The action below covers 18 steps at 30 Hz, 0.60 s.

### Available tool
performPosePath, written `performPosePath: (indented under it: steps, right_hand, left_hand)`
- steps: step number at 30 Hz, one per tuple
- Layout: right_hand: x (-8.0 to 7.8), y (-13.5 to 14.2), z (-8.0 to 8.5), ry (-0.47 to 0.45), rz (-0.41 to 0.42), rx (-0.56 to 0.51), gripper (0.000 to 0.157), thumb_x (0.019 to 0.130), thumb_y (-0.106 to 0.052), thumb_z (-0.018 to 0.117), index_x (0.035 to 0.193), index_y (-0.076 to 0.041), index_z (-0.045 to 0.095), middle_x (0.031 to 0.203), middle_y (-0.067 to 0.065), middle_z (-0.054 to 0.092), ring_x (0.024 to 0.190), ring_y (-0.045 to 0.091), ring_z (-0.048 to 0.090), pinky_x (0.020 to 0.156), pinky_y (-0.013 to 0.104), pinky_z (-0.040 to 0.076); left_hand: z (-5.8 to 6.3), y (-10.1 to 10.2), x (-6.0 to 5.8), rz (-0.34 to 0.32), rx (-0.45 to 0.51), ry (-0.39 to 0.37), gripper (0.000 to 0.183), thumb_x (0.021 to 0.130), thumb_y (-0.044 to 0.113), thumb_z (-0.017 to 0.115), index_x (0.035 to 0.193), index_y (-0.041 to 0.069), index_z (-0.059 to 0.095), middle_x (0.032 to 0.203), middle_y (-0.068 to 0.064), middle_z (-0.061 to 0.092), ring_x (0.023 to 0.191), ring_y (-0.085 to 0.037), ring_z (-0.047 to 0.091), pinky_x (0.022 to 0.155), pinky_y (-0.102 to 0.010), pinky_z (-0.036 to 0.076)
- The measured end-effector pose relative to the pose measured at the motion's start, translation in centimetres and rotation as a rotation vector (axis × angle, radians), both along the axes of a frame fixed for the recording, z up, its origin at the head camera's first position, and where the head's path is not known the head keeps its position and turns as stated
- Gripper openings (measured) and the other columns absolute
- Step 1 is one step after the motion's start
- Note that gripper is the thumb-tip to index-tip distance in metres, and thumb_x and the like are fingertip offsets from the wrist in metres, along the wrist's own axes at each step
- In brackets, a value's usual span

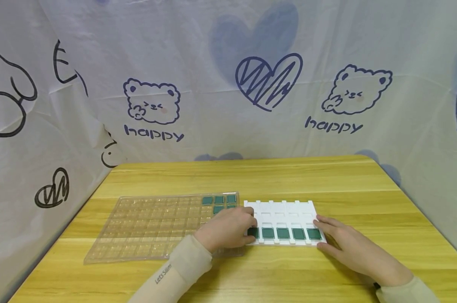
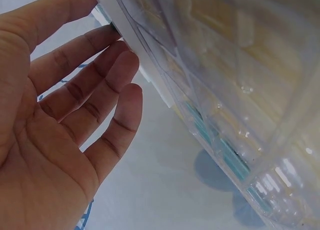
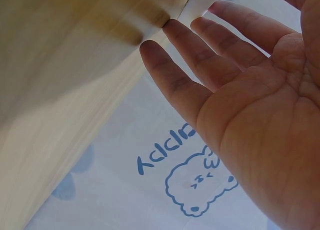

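Note:
A white slotted tray [image 1: 287, 208] lies on the table with several green square chips [image 1: 283, 233] along its near row. My left hand [image 1: 228, 227] is at the tray's left end, thumb and index finger on either side of the leftmost green chip [image 1: 253, 232]. In the left wrist view, a dark edge of that chip shows at the index fingertip, and the other fingers are loosely bent. My right hand [image 1: 349, 246] rests against the tray's right end, its thumb near the front corner. The right wrist view shows its fingers [image 3: 185, 54] nearly straight, touching the edge.
Left of the white tray lies a larger clear plastic tray [image 1: 149, 223] with many pockets. Several green chips [image 1: 219, 199] sit in its far right corner, partly hidden by my left hand. The wooden table [image 1: 289, 176] meets a printed white cloth [image 1: 213, 113] behind.

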State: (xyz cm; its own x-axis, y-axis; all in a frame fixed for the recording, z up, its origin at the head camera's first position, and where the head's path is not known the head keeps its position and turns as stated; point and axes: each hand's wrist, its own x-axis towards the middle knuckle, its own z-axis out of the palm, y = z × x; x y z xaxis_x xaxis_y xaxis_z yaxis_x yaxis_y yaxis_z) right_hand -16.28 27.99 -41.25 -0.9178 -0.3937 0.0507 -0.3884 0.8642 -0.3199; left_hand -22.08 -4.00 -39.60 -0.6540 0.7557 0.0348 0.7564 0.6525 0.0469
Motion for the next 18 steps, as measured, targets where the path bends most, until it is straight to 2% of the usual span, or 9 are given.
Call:
performPosePath:
  steps: [8,18]
  right_hand:
    - [-0.11,0.13,-0.08,-0.004,0.006,-0.004,0.056,0.095,-0.03,0.068,0.142,-0.002,0.055,0.148,0.018,0.052,0.132,0.037,0.054,0.104,0.054,0.046]
    - [-0.11,0.12,-0.05,0.0,0.007,-0.003,0.055,0.096,-0.031,0.067,0.142,-0.003,0.055,0.148,0.018,0.052,0.132,0.037,0.054,0.104,0.054,0.047]
  left_hand:
    - [0.02,0.11,0.02,-0.003,-0.008,0.001,0.013,0.089,0.032,0.077,0.091,0.019,0.075,0.081,0.01,0.053,0.067,-0.006,0.047,0.057,-0.019,0.041]
    - [0.06,0.01,0.0,-0.01,0.001,0.009,0.013,0.088,0.031,0.077,0.091,0.019,0.074,0.081,0.01,0.054,0.067,-0.005,0.048,0.057,-0.018,0.041]
